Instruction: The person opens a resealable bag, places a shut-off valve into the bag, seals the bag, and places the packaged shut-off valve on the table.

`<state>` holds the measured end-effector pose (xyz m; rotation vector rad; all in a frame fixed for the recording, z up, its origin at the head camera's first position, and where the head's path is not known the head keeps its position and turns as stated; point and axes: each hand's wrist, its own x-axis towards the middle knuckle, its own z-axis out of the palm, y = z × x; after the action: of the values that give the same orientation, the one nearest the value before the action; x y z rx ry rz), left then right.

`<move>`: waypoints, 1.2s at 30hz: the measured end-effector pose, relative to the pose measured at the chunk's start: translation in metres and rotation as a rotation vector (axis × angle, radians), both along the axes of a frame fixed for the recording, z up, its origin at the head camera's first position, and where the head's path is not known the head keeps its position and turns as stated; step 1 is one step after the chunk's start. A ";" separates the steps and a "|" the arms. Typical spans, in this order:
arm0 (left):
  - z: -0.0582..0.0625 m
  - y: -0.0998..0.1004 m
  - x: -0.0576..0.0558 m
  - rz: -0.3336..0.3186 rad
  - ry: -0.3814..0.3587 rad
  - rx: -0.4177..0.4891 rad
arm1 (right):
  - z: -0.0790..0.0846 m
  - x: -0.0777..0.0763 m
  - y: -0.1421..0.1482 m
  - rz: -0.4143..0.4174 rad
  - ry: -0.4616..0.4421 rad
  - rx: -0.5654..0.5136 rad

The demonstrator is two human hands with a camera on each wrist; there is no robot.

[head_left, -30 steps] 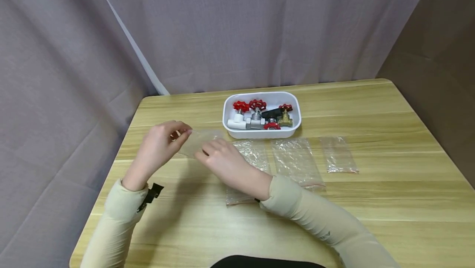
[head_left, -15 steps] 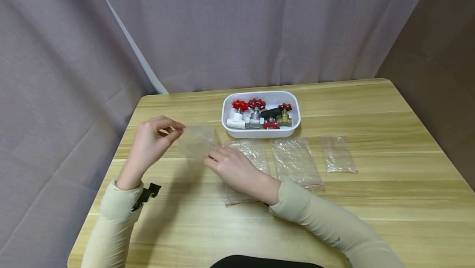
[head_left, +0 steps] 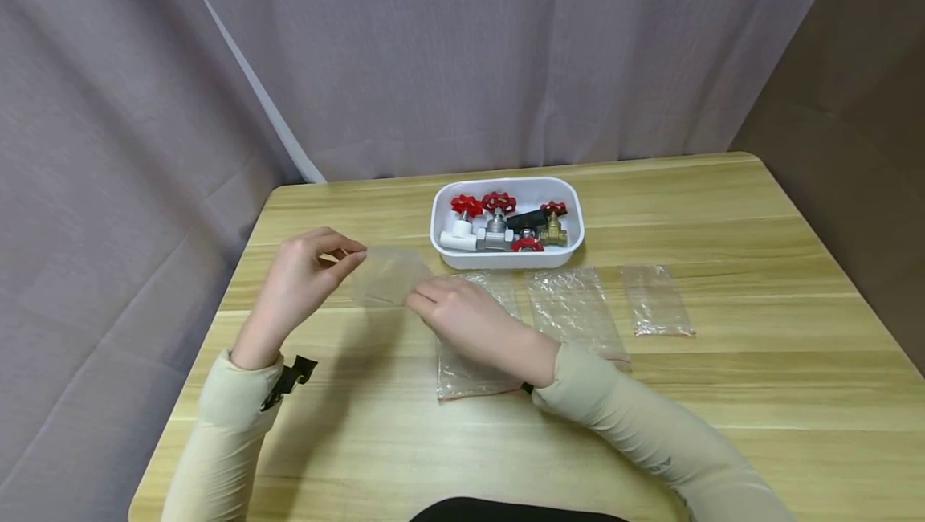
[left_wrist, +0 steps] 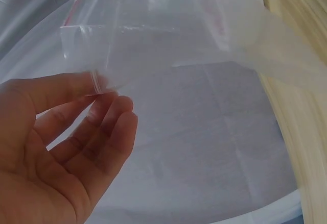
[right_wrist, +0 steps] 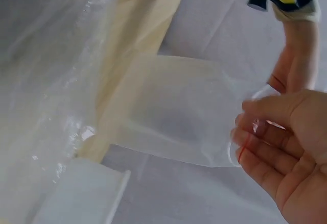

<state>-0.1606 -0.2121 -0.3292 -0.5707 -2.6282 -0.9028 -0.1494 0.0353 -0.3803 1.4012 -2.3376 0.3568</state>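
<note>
A clear zip-lock bag (head_left: 390, 275) is held up above the left side of the table between both hands. My left hand (head_left: 295, 285) pinches one corner between thumb and index finger; the left wrist view shows the other fingers (left_wrist: 120, 132) loosely bent beneath. At the bag's other side, my right hand (head_left: 473, 321) pinches it with thumb and fingertips. In the right wrist view, the bag's red seal line (right_wrist: 246, 145) runs by the right fingers, and the bag body (right_wrist: 179, 112) looks flat, with nothing seen inside.
Behind the hands stands a white tray (head_left: 506, 261) holding several valves, among them a white one (head_left: 458, 238) and a brass one (head_left: 553, 231). Three more clear bags lie on the table: one partly under my right hand (head_left: 470, 373), a middle one (head_left: 578, 309) and a smaller one (head_left: 659, 301).
My right hand has shifted right and slightly nearer to me. My left hand went left, then came back slightly. The bag between them now shows more of its surface.
</note>
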 end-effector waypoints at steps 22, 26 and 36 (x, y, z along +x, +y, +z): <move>-0.008 0.007 -0.003 0.008 -0.022 -0.005 | 0.054 -0.037 0.052 -0.164 -0.044 -0.095; -0.009 0.008 -0.002 0.005 -0.024 -0.009 | 0.059 -0.053 0.049 -0.224 -0.095 -0.025; -0.013 0.012 -0.003 -0.012 -0.030 -0.014 | 0.076 -0.106 0.041 -0.276 -0.216 0.025</move>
<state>-0.1634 -0.2005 -0.3422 -0.5810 -2.6629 -0.9037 -0.2558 0.0765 -0.3039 1.0749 -2.6763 0.4162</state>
